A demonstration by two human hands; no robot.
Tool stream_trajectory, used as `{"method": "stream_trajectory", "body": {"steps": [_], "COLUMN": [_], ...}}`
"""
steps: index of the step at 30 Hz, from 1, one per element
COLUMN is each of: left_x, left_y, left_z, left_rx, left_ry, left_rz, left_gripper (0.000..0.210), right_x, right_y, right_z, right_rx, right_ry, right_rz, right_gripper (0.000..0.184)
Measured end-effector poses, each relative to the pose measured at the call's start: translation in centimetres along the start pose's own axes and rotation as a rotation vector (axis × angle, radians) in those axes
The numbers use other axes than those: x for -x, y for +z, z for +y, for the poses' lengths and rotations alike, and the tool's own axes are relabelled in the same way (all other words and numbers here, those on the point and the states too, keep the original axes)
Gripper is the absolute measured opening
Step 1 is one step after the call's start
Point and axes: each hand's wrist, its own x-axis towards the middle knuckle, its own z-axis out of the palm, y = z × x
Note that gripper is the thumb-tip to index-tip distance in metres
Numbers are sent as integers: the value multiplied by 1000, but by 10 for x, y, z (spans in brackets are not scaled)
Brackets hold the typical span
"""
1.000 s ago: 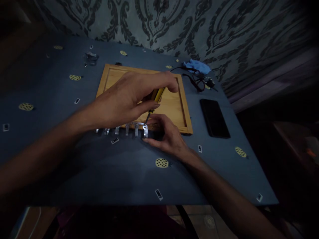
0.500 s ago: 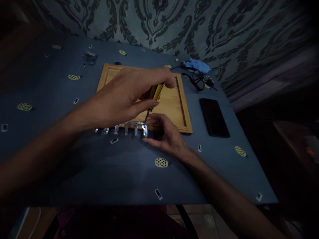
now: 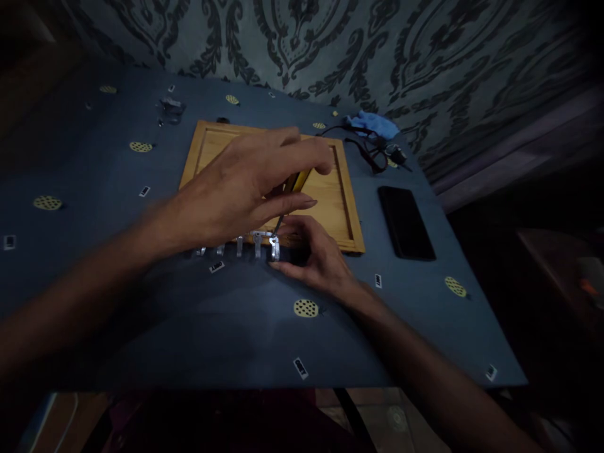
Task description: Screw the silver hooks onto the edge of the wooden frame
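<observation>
My left hand (image 3: 245,185) is closed around a screwdriver (image 3: 300,181) with a yellow and black handle, held steeply tilted over the board. The screwdriver's tip meets the right end of a metal hook rail (image 3: 275,246) along the near edge of a framed wooden board (image 3: 348,195). Several silvery hooks hang from this rail; those at its left end are hidden by my left wrist. My right hand (image 3: 321,255) pinches around the rail's right end, thumb by the last hook and fingers on the board's edge.
To the right of the board lies a black phone (image 3: 406,222). Dark eyeglasses (image 3: 370,154) and a blue cloth (image 3: 372,124) are at the back right. Small clear packaging (image 3: 170,110) sits at the back left. A patterned wall (image 3: 302,44) borders the table's (image 3: 189,327) far side.
My left hand has turned and shifted slightly right and down around the screwdriver handle, covering more of it and of the left hooks. My right hand stays in place.
</observation>
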Motion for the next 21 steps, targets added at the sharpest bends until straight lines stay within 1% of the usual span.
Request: {"method": "stream_trajectory", "body": {"steps": [4,9,12,16,21], "left_x": [-1,1,1,1,1], "left_y": [1,0,-2,-1,4], "left_z": [0,0,0,-1,-2], "left_rx": [17,56,71,79,31], "left_ry": [-2,-33,-40,-9,-4], "left_rz": [30,34,15,-6,48], "left_gripper": [24,34,38,32,26], "right_x": [0,0,0,1,0], "right_y": [0,1,0,-1,-1], "right_z": [0,1,0,-1,-2], "right_rx": [2,7,-3,4,8], "right_ry": [1,-22,-17,-13,-2], "right_rz": [4,10,5,0,-6], "right_gripper": [63,64,63,62,60]}}
